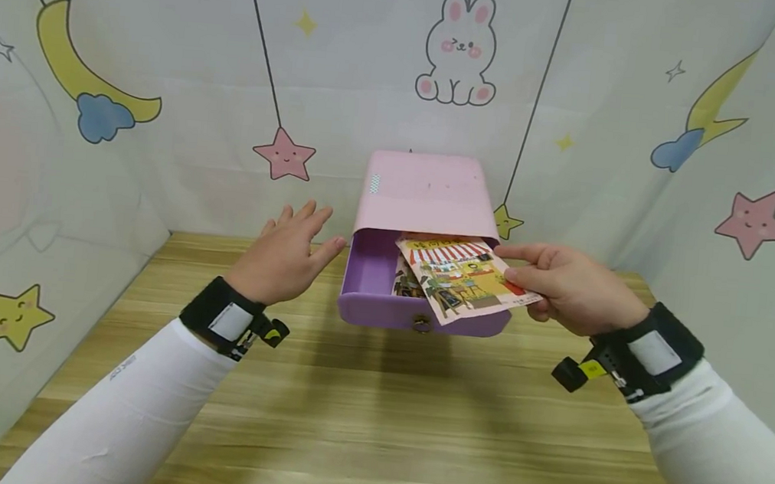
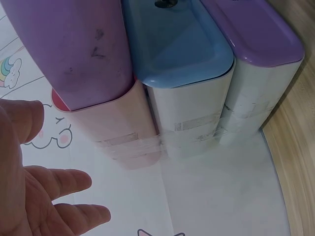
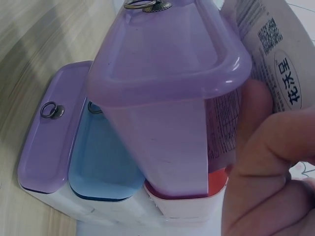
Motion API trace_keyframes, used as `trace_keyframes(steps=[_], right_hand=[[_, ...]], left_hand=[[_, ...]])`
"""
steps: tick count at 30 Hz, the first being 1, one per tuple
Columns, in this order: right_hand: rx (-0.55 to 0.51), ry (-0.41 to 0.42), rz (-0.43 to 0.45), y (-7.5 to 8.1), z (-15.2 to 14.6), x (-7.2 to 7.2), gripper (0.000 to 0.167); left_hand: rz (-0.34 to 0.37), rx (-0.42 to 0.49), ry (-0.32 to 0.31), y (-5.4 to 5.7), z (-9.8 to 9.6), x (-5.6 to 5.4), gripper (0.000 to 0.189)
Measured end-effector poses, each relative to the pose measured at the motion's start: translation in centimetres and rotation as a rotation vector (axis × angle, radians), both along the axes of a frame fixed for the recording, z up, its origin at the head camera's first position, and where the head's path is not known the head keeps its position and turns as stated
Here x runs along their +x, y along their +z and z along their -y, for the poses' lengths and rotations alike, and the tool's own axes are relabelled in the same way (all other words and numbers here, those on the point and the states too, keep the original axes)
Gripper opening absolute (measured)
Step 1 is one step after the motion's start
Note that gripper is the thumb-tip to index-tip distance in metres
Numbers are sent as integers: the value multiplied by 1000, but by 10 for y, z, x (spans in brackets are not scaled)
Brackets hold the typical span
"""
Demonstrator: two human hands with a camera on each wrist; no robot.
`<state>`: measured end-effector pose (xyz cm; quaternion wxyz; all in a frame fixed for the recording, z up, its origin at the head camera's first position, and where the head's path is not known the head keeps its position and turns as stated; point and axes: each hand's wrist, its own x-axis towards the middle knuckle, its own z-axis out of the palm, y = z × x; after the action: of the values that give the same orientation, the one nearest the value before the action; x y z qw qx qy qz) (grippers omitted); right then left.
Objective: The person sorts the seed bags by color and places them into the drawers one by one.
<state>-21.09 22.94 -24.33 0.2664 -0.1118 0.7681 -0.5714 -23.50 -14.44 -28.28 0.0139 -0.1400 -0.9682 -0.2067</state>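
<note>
A purple drawer [image 1: 367,267] stands pulled out of the pink top casing [image 1: 429,192] of a small drawer unit. My right hand [image 1: 567,285] pinches the right edge of a flat, colourful printed packet [image 1: 463,279] between thumb and fingers. The packet lies tilted over the drawer's right side and front edge. Its back [image 3: 275,54], with a QR code and printed text, shows in the right wrist view. Under it, a second printed packet [image 1: 408,281] is partly visible inside the drawer. To the drawer's left, my left hand [image 1: 282,256] hovers with fingers spread, touching nothing.
Below the open drawer, the wrist views show a blue drawer [image 2: 182,44] and another purple drawer [image 2: 266,29], both closed in white casings. The unit stands on a wood-grain table [image 1: 371,425], before a patterned cloth backdrop [image 1: 353,77].
</note>
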Motion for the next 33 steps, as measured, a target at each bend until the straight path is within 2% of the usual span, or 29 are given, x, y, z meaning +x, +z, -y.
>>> trace_keyframes(steps=[8, 14, 21, 33], right_hand=[[-32, -52, -17, -5, 5, -3, 63], [-47, -53, -37, -7, 8, -4, 65], [-88, -69, -10, -8, 12, -6, 65], [-89, -55, -38, -11, 16, -9, 65]], left_hand=[[-2, 0, 4, -1, 1, -3, 75], [-5, 2, 5, -2, 1, -5, 74], [-10, 0, 4, -3, 2, -7, 74], [-6, 2, -10, -4, 4, -9, 76]])
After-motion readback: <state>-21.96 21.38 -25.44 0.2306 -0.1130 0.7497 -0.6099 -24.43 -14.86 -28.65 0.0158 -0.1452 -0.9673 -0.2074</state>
